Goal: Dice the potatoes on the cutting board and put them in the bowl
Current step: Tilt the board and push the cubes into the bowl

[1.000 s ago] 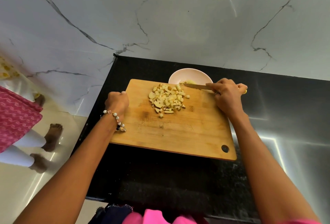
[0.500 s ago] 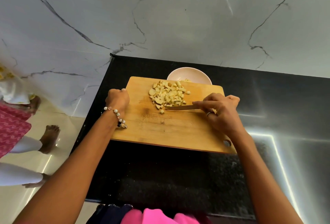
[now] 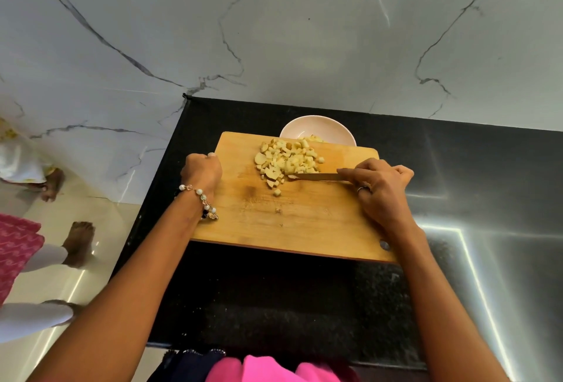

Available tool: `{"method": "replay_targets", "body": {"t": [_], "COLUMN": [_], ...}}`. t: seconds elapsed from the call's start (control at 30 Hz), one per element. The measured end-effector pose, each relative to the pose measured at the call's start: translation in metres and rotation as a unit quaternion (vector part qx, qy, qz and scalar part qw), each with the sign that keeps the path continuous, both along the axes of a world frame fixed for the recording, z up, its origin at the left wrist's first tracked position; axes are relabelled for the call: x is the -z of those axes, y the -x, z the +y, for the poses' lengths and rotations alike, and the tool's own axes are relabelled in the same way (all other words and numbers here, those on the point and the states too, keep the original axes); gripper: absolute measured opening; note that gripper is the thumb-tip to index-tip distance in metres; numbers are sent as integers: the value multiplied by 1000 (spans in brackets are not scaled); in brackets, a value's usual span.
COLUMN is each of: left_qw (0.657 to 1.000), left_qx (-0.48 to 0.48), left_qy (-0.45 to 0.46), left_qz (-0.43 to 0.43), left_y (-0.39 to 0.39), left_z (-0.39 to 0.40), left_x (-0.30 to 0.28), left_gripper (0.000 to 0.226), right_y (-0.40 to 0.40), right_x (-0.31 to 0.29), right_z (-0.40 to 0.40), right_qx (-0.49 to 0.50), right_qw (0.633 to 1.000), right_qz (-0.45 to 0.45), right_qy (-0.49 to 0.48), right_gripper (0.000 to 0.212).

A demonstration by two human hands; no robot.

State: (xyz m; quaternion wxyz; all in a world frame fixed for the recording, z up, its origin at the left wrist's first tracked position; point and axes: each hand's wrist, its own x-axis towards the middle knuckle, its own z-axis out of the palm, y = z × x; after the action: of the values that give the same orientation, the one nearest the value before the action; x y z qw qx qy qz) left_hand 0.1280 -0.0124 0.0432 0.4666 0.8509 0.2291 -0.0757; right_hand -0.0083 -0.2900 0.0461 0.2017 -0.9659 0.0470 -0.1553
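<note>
A pile of diced potato lies on the far part of the wooden cutting board. The board's far edge overlaps a pale pink bowl, where a few potato pieces show at the rim. My right hand grips a knife, index finger along the blade, which lies flat against the near side of the pile. My left hand grips the board's left edge, fingers curled over it. One loose cube sits nearer to me.
The board rests on a black stone counter against a white marble wall. The counter's left edge drops to a cream floor, where another person's bare feet and pink clothing show.
The knife came back from the bowl's rim to the near side of the pile and now pushes it toward the bowl. The board's far edge now covers more of the bowl.
</note>
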Motion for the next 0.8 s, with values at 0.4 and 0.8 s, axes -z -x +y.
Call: {"method": "replay_targets", "body": {"t": [0.4, 0.8], "left_qw": [1000, 1000], "left_qx": [15, 8], "left_qy": [-7, -5], "left_qz": [14, 9], "left_y": [4, 3], "left_z": [-7, -7], "left_x": [1, 0], "left_gripper": [30, 25], "right_y": [-30, -41], "right_x": [-1, -19], "right_z": [-24, -17], "right_qx": [65, 80], "right_qw": [997, 996], "right_qz": [32, -19], "right_qy": [24, -33], "right_gripper": [41, 37]}}
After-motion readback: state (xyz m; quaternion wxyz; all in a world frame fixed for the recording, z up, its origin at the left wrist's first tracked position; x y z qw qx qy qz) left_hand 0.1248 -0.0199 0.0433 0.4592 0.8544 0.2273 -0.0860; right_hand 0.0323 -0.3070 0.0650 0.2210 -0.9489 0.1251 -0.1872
